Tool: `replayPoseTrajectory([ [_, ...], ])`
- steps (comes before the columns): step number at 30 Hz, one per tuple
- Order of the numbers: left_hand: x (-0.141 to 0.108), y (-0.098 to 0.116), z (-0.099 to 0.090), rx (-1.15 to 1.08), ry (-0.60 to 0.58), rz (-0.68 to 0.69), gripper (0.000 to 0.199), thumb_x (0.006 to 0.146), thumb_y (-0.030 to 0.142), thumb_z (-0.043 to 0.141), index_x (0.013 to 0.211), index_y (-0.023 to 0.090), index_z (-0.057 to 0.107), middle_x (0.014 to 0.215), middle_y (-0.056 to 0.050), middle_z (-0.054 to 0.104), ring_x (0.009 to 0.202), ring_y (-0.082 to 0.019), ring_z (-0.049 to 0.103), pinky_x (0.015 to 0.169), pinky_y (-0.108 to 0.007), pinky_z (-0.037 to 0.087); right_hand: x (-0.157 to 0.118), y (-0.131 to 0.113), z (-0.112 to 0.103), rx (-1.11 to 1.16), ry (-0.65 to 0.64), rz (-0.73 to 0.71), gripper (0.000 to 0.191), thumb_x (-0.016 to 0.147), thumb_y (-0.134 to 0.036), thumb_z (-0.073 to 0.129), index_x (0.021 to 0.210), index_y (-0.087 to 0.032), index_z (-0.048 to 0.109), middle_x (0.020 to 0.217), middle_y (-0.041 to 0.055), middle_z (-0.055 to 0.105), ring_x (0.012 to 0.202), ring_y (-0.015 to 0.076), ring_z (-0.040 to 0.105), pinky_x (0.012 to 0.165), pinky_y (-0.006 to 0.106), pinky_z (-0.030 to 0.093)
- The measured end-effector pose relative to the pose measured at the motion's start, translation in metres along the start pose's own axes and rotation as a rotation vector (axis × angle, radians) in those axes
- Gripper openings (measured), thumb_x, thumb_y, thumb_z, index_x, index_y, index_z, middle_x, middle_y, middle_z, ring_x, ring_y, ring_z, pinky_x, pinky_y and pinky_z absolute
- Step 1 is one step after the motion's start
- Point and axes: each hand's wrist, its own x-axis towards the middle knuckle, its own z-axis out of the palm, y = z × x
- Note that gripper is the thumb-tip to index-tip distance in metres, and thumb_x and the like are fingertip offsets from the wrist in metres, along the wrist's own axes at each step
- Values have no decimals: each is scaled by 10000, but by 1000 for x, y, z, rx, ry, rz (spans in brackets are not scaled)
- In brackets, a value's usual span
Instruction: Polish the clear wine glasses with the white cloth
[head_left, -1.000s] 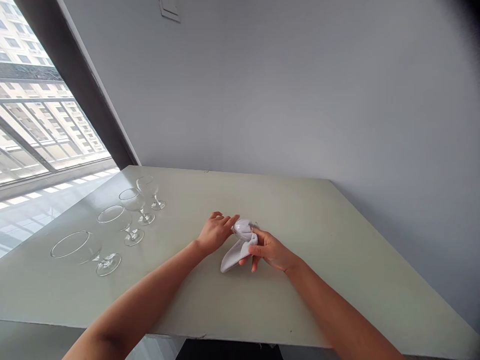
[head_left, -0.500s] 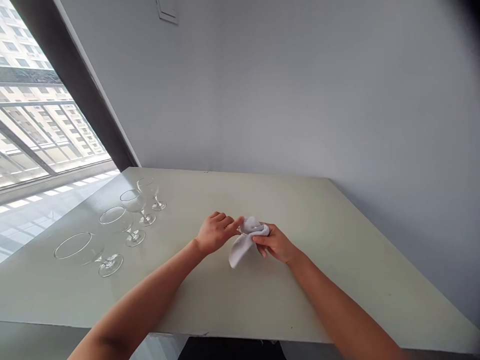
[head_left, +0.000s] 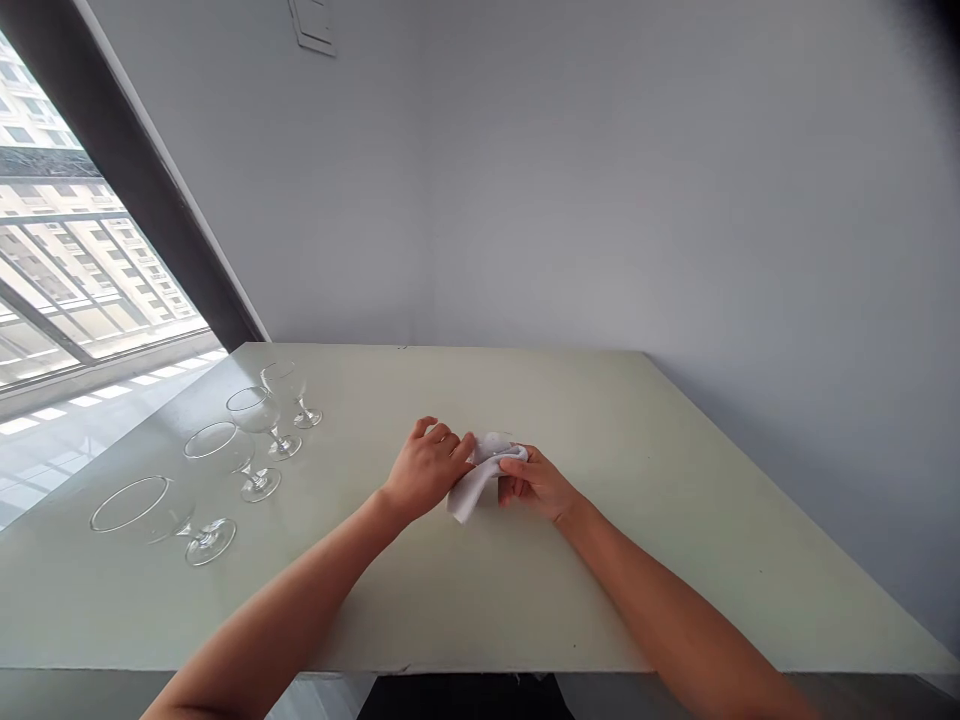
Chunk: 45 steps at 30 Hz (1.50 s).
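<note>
Cloth tail (head_left: 469,492) nearer left hand (head_left: 429,468)

The cloth (head_left: 471,490) looks soft and matt. The wine glasses (head_left: 255,411) are clear, smooth, glossy glass. The table top (head_left: 570,400) is smooth with a faint sheen; the wall (head_left: 540,180) looks smooth and matt.

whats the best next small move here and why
Probably a small twist of the white fabric cloth by the right hand, with the left hand steady: the right thumb and fingers pinch the cloth, part looks bunched inside what seems a clear glass vessel between the hands, and a loose end hangs below.
</note>
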Motion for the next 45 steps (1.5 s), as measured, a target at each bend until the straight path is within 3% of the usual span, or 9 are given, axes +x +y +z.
replayPoseTrajectory([
  [5, 0, -2, 4, -101, -110, -132, 346, 823, 466, 450, 1003, 205, 587, 633, -24, 599, 606, -146, 527, 639, -292, 378, -6, -8, 11, -35, 43, -49, 343, 669, -451, 665, 806, -140, 616, 640, 12, 591, 517, 127, 552, 446, 252, 447],
  [11, 0, -17, 3, -803, -684, -263, 421, 836, 525, 351, 880, 190, 603, 644, -1, 601, 534, -104, 512, 503, -221, 382, -14, -21, 3, -259, -167, 18, 265, 663, -366, 691, 776, -138, 620, 611, -9, 586, 508, 118, 545, 493, 255, 442],
  [17, -3, -1, 12, -100, -90, -107, 277, 852, 283, 431, 1103, 207, 520, 884, -88, 626, 856, -208, 556, 821, -405, 382, 4, -1, -1, 97, 179, 98, 329, 620, -379, 726, 823, -144, 619, 619, -18, 569, 466, 72, 487, 439, 207, 403],
  [19, -4, -1, 14, 22, -10, 22, 267, 845, 215, 435, 1099, 203, 519, 879, -96, 618, 839, -200, 556, 834, -409, 367, 4, 1, 3, 186, 203, 102, 319, 637, -395, 712, 818, -152, 614, 571, -43, 531, 409, 38, 414, 439, 197, 384],
  [23, -5, -16, 14, -145, -58, -7, 245, 847, 350, 452, 1005, 206, 572, 697, -28, 604, 642, -136, 543, 684, -301, 398, -6, -10, 9, -13, -31, 47, 360, 647, -385, 704, 906, -149, 619, 648, -11, 578, 487, 78, 495, 468, 220, 406],
  [29, -5, -25, 12, -685, -514, -158, 320, 843, 436, 415, 969, 211, 603, 671, 7, 613, 572, -103, 529, 544, -223, 392, -12, -21, 2, -315, -125, 100, 282, 681, -310, 673, 921, -165, 635, 755, 13, 615, 554, 118, 564, 540, 276, 480],
  [36, -2, -11, 9, 11, 5, 20, 214, 843, 333, 465, 976, 212, 582, 757, -50, 625, 794, -176, 556, 947, -454, 294, 2, 0, 10, 226, 162, 131, 294, 647, -322, 711, 879, -170, 613, 654, -33, 573, 425, 24, 425, 482, 198, 423],
  [41, -3, -23, 13, -219, -73, -43, 312, 818, 478, 457, 851, 208, 609, 602, 5, 585, 565, -109, 504, 801, -329, 381, -6, -4, 10, -199, -34, 12, 291, 706, -339, 645, 956, -193, 616, 728, -7, 591, 516, 89, 515, 522, 251, 457],
  [45, -3, -25, 13, -710, -372, -261, 395, 760, 555, 483, 772, 185, 623, 586, 14, 527, 557, -100, 462, 572, -233, 376, -14, -21, 0, -683, -144, -86, 195, 778, -231, 520, 932, -224, 641, 750, -11, 604, 559, 104, 539, 601, 268, 457],
])
